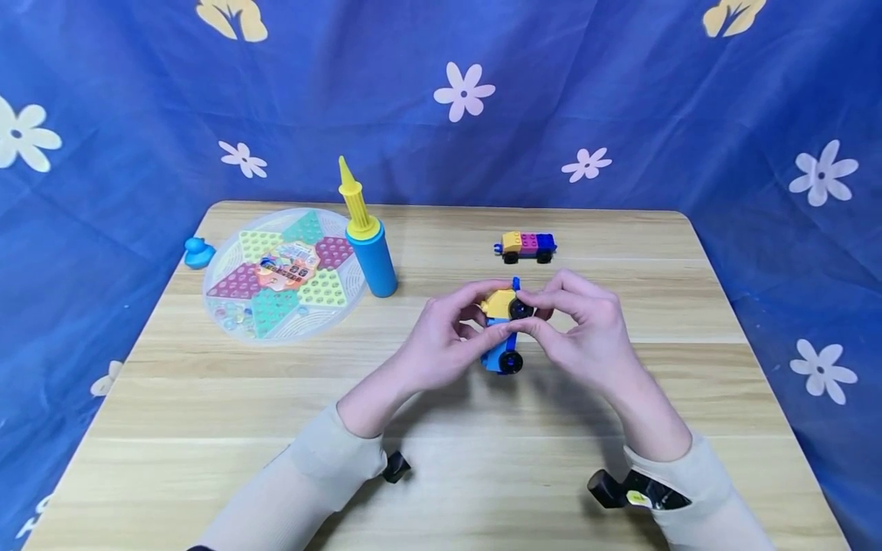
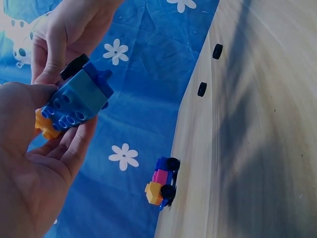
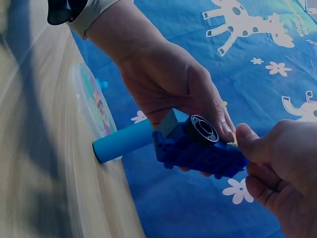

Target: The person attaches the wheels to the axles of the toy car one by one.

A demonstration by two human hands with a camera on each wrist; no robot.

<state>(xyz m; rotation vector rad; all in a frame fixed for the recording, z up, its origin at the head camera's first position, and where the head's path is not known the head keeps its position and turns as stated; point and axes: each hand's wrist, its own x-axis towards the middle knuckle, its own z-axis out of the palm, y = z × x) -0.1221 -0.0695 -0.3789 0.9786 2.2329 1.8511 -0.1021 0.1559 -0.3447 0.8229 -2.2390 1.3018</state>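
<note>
A toy block car (image 1: 498,358), light blue and yellow on a dark blue base, is held above the table, tipped on its side. My left hand (image 1: 444,337) grips its body from the left. My right hand (image 1: 586,325) pinches a black wheel (image 1: 521,308) at the yellow end between thumb and index finger. Another wheel (image 3: 204,128) sits at the light blue end; in the right wrist view the pinched wheel is hidden by the fingers. In the left wrist view the car's studded light blue top (image 2: 74,101) faces the camera.
A second block car (image 1: 527,246), yellow, pink and blue, stands behind my hands. Two loose black wheels (image 2: 217,51) are on the table. At the left are a blue hand pump (image 1: 373,264) with yellow nozzle, a round Chinese checkers board (image 1: 227,229) and a blue toy duck (image 1: 198,253).
</note>
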